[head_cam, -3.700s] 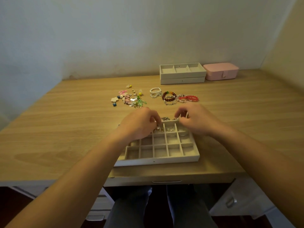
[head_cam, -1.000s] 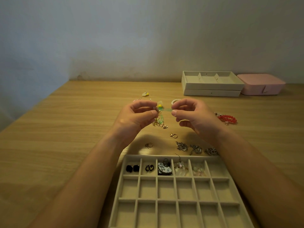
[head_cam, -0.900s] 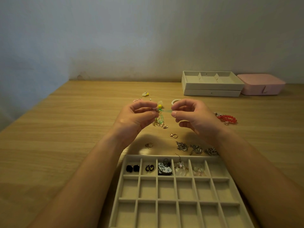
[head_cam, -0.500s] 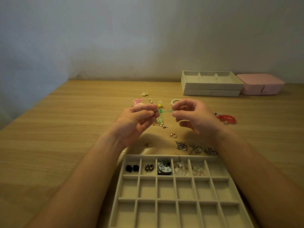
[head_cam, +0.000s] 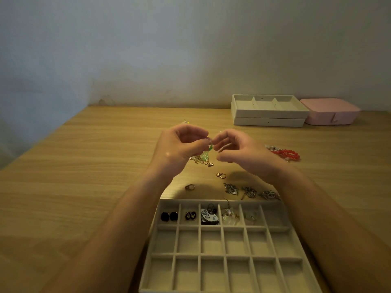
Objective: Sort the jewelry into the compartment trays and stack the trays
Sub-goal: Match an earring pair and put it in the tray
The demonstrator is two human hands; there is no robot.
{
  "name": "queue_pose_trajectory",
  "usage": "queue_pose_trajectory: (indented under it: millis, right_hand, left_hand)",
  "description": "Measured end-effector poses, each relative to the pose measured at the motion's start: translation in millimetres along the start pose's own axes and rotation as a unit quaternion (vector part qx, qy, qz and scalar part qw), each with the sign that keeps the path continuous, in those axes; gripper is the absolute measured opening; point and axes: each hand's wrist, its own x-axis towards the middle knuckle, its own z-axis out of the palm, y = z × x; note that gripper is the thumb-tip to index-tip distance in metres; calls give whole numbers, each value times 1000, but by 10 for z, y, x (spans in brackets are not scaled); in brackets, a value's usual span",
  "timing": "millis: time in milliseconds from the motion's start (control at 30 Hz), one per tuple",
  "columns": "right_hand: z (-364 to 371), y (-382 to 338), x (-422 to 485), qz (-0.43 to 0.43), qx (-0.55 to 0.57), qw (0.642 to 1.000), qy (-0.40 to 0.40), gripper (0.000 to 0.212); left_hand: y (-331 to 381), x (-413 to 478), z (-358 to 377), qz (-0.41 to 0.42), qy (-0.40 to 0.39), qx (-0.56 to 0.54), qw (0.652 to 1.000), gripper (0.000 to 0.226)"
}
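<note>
A beige grid tray [head_cam: 211, 201] lies nearest, its far row holding black studs [head_cam: 169, 216], a black oval pair [head_cam: 190, 215], a black-and-white piece [head_cam: 208, 217] and clear pieces [head_cam: 229, 217]. Beyond it on the table lie silver charms [head_cam: 249, 191], two gold rings [head_cam: 221, 175] and gold bits [head_cam: 203, 161], with a red bead bracelet [head_cam: 285, 154] to the right. A green piece [head_cam: 209, 148] hangs pinched between the left hand [head_cam: 179, 146] and the right hand [head_cam: 239, 149]. Two stacked trays [head_cam: 268, 115] sit far right.
</note>
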Motion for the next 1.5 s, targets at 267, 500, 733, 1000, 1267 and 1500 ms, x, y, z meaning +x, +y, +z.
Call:
queue_pose_trajectory:
  millis: [267, 500, 733, 1000, 1267, 1500]
  right_hand:
    - [-96, -217, -142, -53, 21, 997, 50, 21]
    - [-251, -359, -456, -26, 26, 999, 16, 16]
    - [-478, -527, -828, -40, 25, 998, 32, 22]
    - [-647, -585, -1137, -24, 14, 1000, 2, 12]
    - [-621, -571, -1236, -21, 79, 996, 20, 18]
    - [-547, -521, -1216, -4, 92, 988, 122, 12]
  left_hand:
    - [328, -56, 59, 57, -16, 135, 989, 24]
    - [589, -252, 193, 71, -10, 162, 984, 28]
    - [801, -468, 467, 135, -4, 225, 965, 29]
    - [857, -676, 688, 112, -1, 202, 973, 40]
    - [777, -833, 820, -19, 8, -44, 999, 19]
    - [590, -978, 978, -222, -152, -207, 940, 39]
